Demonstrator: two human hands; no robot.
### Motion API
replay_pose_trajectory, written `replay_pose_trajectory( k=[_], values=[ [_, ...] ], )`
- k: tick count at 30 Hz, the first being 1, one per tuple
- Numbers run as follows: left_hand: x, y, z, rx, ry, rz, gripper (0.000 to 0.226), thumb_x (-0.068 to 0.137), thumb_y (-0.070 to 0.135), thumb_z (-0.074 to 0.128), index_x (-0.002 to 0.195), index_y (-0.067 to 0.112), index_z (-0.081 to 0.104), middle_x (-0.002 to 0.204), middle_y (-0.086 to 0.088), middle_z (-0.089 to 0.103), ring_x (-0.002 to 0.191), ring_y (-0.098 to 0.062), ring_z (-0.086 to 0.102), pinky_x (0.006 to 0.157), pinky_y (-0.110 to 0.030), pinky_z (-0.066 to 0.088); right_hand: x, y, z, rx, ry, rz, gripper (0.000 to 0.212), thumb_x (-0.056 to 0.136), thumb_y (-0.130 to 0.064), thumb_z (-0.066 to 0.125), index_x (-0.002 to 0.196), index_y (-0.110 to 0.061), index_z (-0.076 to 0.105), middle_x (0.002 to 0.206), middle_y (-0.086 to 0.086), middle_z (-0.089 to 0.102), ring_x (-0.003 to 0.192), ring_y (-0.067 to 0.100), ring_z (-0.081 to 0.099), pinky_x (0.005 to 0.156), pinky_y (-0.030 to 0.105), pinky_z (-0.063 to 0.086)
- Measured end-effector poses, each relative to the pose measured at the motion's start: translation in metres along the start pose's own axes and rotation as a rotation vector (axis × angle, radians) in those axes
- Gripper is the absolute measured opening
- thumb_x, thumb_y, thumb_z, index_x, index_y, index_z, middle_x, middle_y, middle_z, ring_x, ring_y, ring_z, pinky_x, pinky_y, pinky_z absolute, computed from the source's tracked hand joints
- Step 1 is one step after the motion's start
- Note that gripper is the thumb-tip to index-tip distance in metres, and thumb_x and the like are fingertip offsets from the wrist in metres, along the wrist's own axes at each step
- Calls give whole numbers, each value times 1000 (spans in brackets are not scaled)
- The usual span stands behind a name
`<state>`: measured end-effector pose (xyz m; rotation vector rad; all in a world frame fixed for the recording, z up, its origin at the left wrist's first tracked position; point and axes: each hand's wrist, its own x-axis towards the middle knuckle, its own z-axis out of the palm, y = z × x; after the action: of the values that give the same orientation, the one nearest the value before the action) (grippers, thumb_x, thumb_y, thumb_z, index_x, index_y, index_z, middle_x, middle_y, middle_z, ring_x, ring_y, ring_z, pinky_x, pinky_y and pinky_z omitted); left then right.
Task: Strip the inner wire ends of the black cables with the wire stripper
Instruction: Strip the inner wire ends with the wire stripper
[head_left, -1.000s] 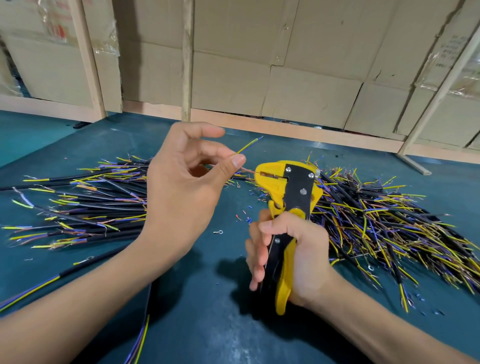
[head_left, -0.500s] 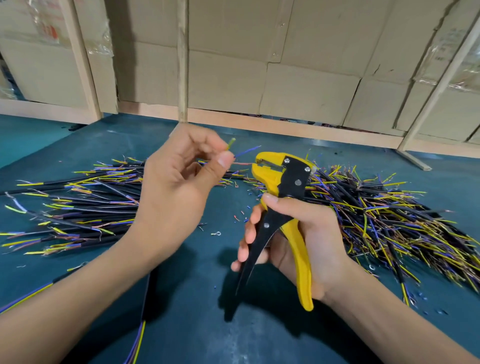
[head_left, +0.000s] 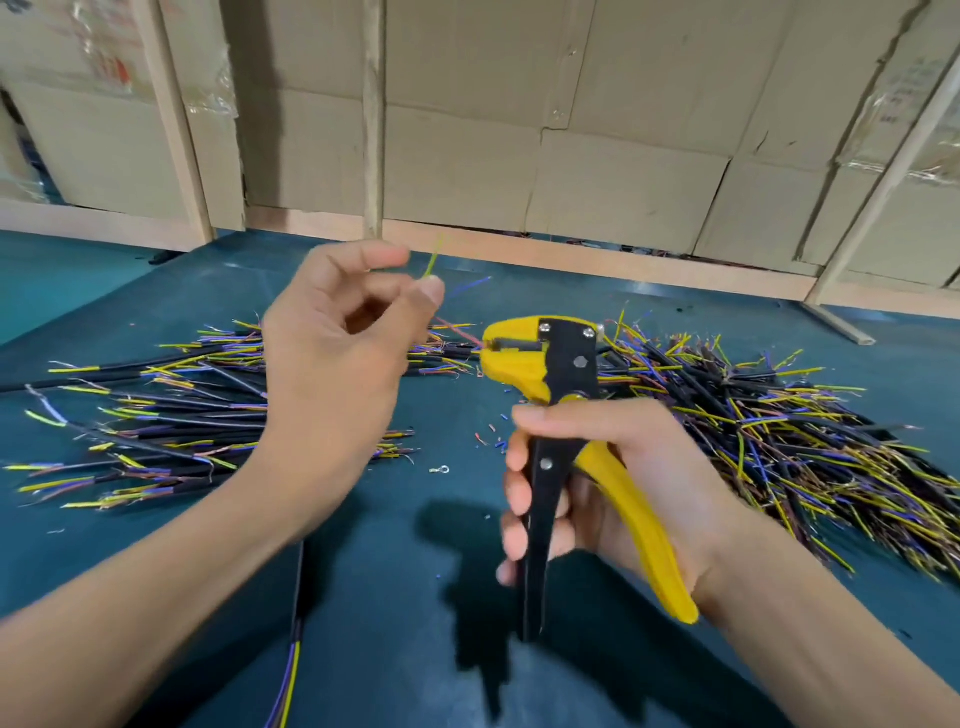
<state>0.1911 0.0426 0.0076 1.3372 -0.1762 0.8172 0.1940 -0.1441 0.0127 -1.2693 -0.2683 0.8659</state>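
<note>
Wire stripper (head_left: 550, 364), yellow head with black plate, yellow and black handles: held upright above the teal table (head_left: 395, 597), head pointing left, handles spread apart. A pinkish inner wire (head_left: 460, 332) reaches the mouth of the head; whether it is clamped cannot be told.

Right hand (head_left: 618, 483): fingers and thumb curled round both handles.

Left hand (head_left: 337, 353): raised left of the stripper, thumb and fingers pinching a cable's inner wires; a yellow-green wire (head_left: 434, 262) and a blue wire (head_left: 470, 286) stick out past the thumb.

Black cable (head_left: 291, 670): hangs below the left wrist.

Left cable pile (head_left: 156, 415): behind the left hand.

Right cable pile (head_left: 779, 431): behind the right hand.

Insulation scraps (head_left: 488, 436): scattered between the piles.

Cardboard boxes (head_left: 571, 130): behind the table.
</note>
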Motion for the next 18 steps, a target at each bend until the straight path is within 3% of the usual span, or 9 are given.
replay_pose_trajectory(
  k=[3,7,12,14,16,18],
  values=[
    [-2,-2,5,-96,31,-90,17,95,7,67,98,18,55,68,2,68,65,-14,57,47,-17,37,0,4,9,145,-5,-8,24,77,-29,71,72,-5,71,69,16,64,58,34,67,63,49,60],
    [7,2,0,-220,110,-124,28,95,1,65,96,18,43,66,0,68,62,-13,60,45,-17,35,4,11,16,33,-21,-98,20,81,-25,70,73,-6,72,70,19,65,60,36,69,63,50,61],
    [9,5,-3,-61,103,-2,32,96,4,65,95,21,37,66,2,68,71,-15,66,50,-19,38,8,19,23,-68,13,-208,17,81,-22,71,72,-8,73,70,20,67,60,38,70,67,57,62],
    [6,3,-2,91,87,113,31,97,8,64,94,24,38,73,-2,69,74,-16,69,58,-23,45,8,22,22,-91,62,-267,16,80,-21,71,73,-7,73,70,20,68,61,39,71,65,51,63],
    [3,3,1,173,59,214,27,98,11,63,95,25,39,85,-17,65,75,-16,69,64,-27,49,6,25,18,-179,153,-371,17,80,-20,71,77,-3,70,71,20,69,64,41,73,58,37,60],
    [1,3,2,132,-13,233,23,99,13,62,99,24,42,88,-15,63,77,-17,70,60,-24,47,4,29,13,-230,206,-455,22,81,-19,70,78,2,66,71,20,70,67,41,74,56,29,56]
  ],
)
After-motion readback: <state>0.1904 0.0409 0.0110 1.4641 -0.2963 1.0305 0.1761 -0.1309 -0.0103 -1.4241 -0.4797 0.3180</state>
